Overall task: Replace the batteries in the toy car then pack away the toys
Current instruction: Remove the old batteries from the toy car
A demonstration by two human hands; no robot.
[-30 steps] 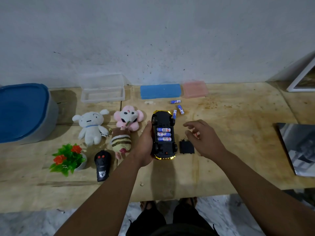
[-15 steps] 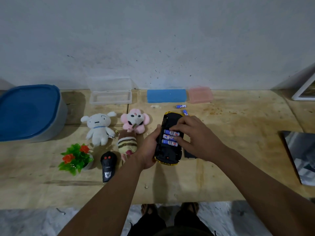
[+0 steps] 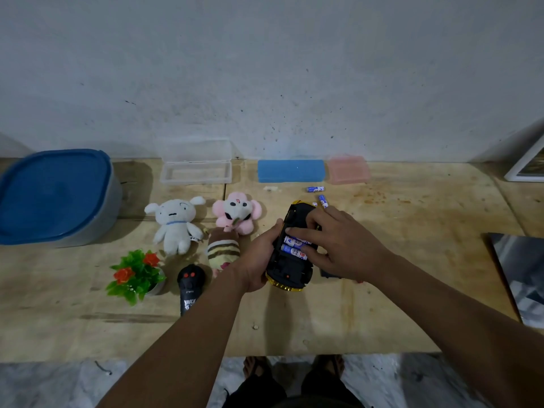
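Left hand (image 3: 259, 257) gripped the upturned toy car (image 3: 290, 254), long axis running away from the person; right hand (image 3: 338, 245) lay nearer, fingers flat across its crosswise batteries (image 3: 294, 246).

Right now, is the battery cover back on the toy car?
No: the toy car lies belly up in the left hand with batteries exposed, and the black cover sits on the table beside it.

A: Dim, bluish light overall; the wall (image 3: 265, 69) looks grey and grainy.

B: Shadows?

A: Soft ones fall toward the near side of the table (image 3: 412, 290), under the arms. The edges bend from the wide lens, and the blue tub (image 3: 53, 195) at far left looks smeared.
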